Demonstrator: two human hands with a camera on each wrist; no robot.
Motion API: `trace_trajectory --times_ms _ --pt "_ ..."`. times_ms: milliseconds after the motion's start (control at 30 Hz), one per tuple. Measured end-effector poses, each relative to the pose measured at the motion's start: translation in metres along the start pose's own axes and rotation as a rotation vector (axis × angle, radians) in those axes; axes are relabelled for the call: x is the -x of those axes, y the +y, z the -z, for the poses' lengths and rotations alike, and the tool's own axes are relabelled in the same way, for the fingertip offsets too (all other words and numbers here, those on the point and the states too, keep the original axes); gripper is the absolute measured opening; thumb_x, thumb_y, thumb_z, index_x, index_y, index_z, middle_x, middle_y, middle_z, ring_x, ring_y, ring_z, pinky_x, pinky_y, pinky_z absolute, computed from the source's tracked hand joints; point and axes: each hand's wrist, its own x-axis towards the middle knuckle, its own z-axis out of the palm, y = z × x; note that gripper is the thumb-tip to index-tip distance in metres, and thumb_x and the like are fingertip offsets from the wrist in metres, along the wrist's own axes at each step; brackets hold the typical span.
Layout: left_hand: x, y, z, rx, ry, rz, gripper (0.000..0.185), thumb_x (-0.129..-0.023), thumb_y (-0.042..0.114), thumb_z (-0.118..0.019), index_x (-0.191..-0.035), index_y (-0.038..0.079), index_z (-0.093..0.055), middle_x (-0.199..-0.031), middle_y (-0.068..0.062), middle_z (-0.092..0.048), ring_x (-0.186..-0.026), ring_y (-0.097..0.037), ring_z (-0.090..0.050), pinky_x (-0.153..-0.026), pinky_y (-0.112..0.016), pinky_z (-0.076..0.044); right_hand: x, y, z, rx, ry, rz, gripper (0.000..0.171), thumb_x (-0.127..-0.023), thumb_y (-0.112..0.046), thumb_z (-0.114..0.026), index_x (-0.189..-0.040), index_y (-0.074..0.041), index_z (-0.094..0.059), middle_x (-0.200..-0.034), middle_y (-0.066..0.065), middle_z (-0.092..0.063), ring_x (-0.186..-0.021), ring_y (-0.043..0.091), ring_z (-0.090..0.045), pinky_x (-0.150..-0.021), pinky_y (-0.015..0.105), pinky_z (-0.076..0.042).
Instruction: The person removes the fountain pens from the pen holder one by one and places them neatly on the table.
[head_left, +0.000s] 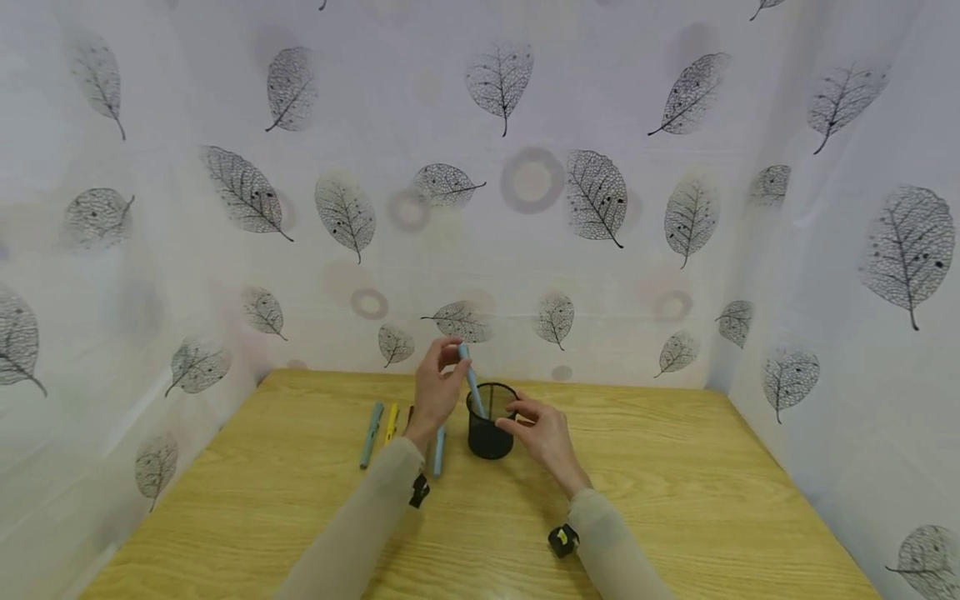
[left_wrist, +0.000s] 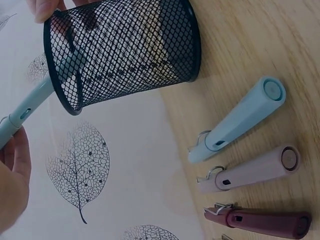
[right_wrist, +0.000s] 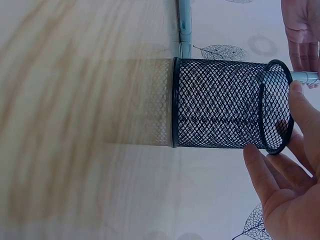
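Note:
A black mesh pen cup (head_left: 491,427) stands upright on the wooden table (head_left: 675,492). My left hand (head_left: 450,358) pinches a light blue pen (head_left: 472,382) by its upper end. The pen's lower end dips inside the cup, and the pen (left_wrist: 30,107) shows through the mesh (left_wrist: 125,50) in the left wrist view. My right hand (head_left: 517,417) holds the cup at its rim, thumb (right_wrist: 305,110) on one side and fingers (right_wrist: 280,175) on the other.
Several capped pens lie side by side left of the cup: teal (head_left: 371,433), yellow (head_left: 391,422), light blue (left_wrist: 240,120), pink (left_wrist: 255,170), dark red (left_wrist: 260,220). Leaf-print cloth walls (head_left: 525,208) close off the back and both sides.

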Motion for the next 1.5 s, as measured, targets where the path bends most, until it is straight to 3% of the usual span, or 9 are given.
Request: trace_trajectory --times_ms 333,567,767,1000,1267,1500 --pt "-0.011 0.010 0.007 -0.018 0.037 0.010 0.030 -0.094 0.006 -0.064 -0.123 0.015 -0.059 -0.108 -0.014 -0.066 -0.098 -0.024 -0.064 -0.073 -0.022 -0.055 0.001 0.003 0.000 0.027 -0.005 -0.002 0.029 -0.078 -0.021 -0.083 -0.103 -0.009 -0.076 -0.134 0.018 -0.060 -0.109 0.031 -0.067 -0.082 0.029 -0.059" --pt "-0.018 0.014 0.012 0.004 0.032 -0.004 0.035 -0.093 -0.003 -0.062 -0.127 0.004 -0.059 -0.109 -0.023 -0.065 -0.098 -0.037 -0.064 -0.078 -0.052 -0.057 0.000 0.000 0.002 0.065 -0.009 0.001 0.029 -0.079 -0.023 -0.082 -0.104 -0.009 -0.076 -0.135 0.017 -0.060 -0.109 0.030 -0.067 -0.084 0.032 -0.059" --pt "-0.017 0.012 0.020 -0.008 0.009 -0.022 0.034 -0.093 0.003 -0.065 -0.125 0.014 -0.063 -0.109 -0.013 -0.069 -0.094 -0.024 -0.067 -0.075 -0.038 -0.060 -0.001 0.002 0.003 0.073 -0.016 0.010 0.030 -0.080 -0.025 -0.082 -0.105 -0.009 -0.075 -0.133 0.019 -0.061 -0.109 0.031 -0.067 -0.083 0.032 -0.059" --pt "-0.015 0.006 0.027 -0.052 -0.012 -0.047 0.024 -0.093 0.005 -0.065 -0.116 0.011 -0.069 -0.103 -0.012 -0.070 -0.092 -0.025 -0.067 -0.072 -0.020 -0.057 0.000 0.004 0.002 0.062 -0.025 0.006 0.031 -0.079 -0.024 -0.082 -0.106 -0.010 -0.075 -0.136 0.017 -0.059 -0.110 0.031 -0.067 -0.084 0.031 -0.058" --pt "-0.011 0.000 0.031 -0.103 -0.028 0.000 0.022 -0.094 0.008 -0.065 -0.115 0.009 -0.069 -0.105 -0.017 -0.068 -0.092 -0.022 -0.065 -0.074 -0.030 -0.058 0.000 0.004 0.003 0.074 -0.036 0.001 0.032 -0.080 -0.025 -0.081 -0.107 -0.010 -0.075 -0.137 0.016 -0.059 -0.111 0.030 -0.066 -0.084 0.030 -0.058" --pt "-0.009 -0.003 0.044 -0.101 -0.077 0.098 0.030 -0.091 0.004 -0.067 -0.120 0.010 -0.066 -0.114 -0.019 -0.065 -0.098 -0.019 -0.062 -0.075 -0.021 -0.055 0.000 0.003 0.002 0.066 -0.027 -0.005 0.032 -0.079 -0.024 -0.082 -0.107 -0.010 -0.075 -0.136 0.016 -0.059 -0.111 0.030 -0.067 -0.084 0.031 -0.058"
